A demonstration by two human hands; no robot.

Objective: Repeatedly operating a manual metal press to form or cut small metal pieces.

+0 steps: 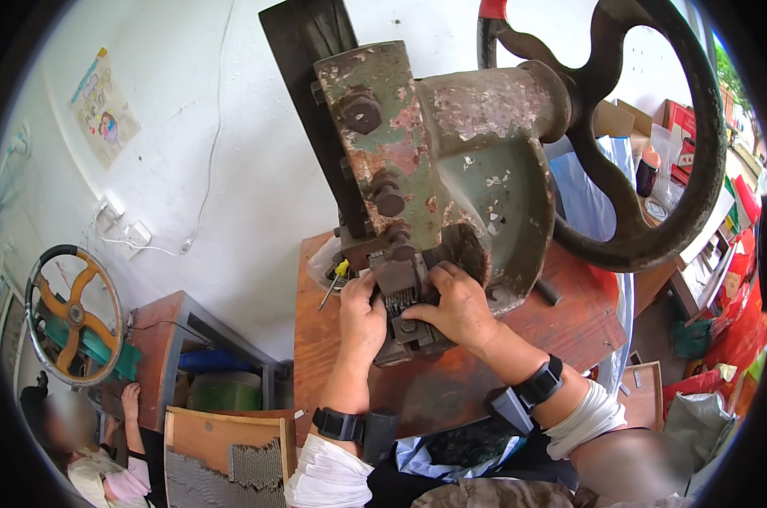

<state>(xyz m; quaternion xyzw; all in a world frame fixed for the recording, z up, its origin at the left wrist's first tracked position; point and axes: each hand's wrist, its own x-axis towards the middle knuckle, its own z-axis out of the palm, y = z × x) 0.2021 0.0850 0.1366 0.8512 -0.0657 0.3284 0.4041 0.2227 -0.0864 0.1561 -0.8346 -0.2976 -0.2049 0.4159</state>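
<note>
An old hand press (477, 152) with chipped green paint stands on a reddish wooden table (553, 339). Under its ram, in the dark metal die (409, 334), a small comb-like metal piece (402, 298) shows its narrow teeth. My left hand (362, 317) is closed at the left end of this piece, its thumb against the die. From the right, my right hand (458, 306) closes in with the thumb stretched along the piece and the index finger bent beside the ram. Several of my fingertips are hidden behind the die and ram.
The press's big handwheel (705, 169) rises at the right. A yellow-handled screwdriver (339, 271) lies left of the die. At lower left, a wooden tray (206, 427) holds many grey metal pieces. Another person (87, 457) works by a second handwheel (74, 317).
</note>
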